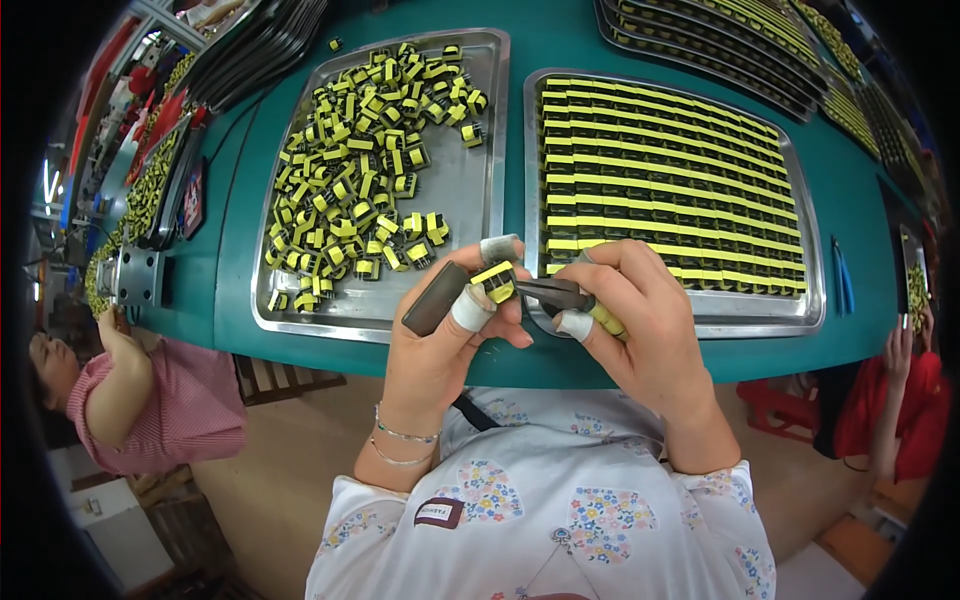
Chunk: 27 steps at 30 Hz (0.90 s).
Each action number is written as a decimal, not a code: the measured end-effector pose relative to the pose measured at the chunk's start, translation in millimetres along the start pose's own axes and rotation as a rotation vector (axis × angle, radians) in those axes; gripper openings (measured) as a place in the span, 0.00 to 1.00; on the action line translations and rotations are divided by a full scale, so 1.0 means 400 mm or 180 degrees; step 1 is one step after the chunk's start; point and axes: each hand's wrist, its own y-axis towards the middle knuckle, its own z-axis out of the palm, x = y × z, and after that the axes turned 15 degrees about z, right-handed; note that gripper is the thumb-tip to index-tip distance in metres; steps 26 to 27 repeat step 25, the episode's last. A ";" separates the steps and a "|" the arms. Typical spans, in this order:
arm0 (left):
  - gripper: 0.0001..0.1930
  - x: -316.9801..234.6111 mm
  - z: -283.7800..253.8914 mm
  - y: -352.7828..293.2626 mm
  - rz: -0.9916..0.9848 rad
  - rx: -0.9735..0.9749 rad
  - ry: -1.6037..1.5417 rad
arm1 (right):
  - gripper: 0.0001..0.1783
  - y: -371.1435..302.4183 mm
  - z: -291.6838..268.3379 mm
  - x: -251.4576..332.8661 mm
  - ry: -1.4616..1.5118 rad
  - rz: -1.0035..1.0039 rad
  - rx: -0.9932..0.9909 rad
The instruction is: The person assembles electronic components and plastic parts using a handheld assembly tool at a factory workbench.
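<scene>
My left hand (428, 355), its thumb and a finger wrapped in white tape, pinches a small yellow-taped transformer (494, 283) with a dark core. A dark rectangular block (435, 299) also rests in that hand, against the thumb side. From the right, my right hand (645, 315) grips cutting pliers (552, 291), their jaws touching or very close to the transformer's pin side. White tape covers the right thumb and index finger too. Beyond the left hand, a metal tray (497, 165) carries a loose heap of transformers (350, 180). Behind the right hand, another metal tray (740, 312) holds transformers in tight rows (670, 185).
A blue-handled tool (843, 275) lies on the green table (300, 352) beside the right tray. Stacked filled trays (720, 50) stand at the far right, dark trays (255, 50) at the far left. People sit at left (160, 400) and right (915, 400).
</scene>
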 end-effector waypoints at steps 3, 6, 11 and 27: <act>0.25 0.005 -0.007 0.000 -0.0050 0.0145 0.0212 | 0.18 0.007 -0.002 -0.003 -0.0033 -0.0053 -0.0037; 0.25 0.004 0.007 -0.003 0.0003 0.0049 0.0490 | 0.19 0.015 -0.008 -0.004 -0.0040 -0.0128 -0.0025; 0.24 0.007 0.001 -0.006 0.0027 0.0082 0.0633 | 0.21 0.018 -0.022 -0.010 -0.0156 -0.0271 0.0114; 0.21 0.016 -0.007 -0.013 0.0053 0.0152 0.0691 | 0.20 0.009 -0.017 -0.027 -0.0568 -0.0689 -0.0133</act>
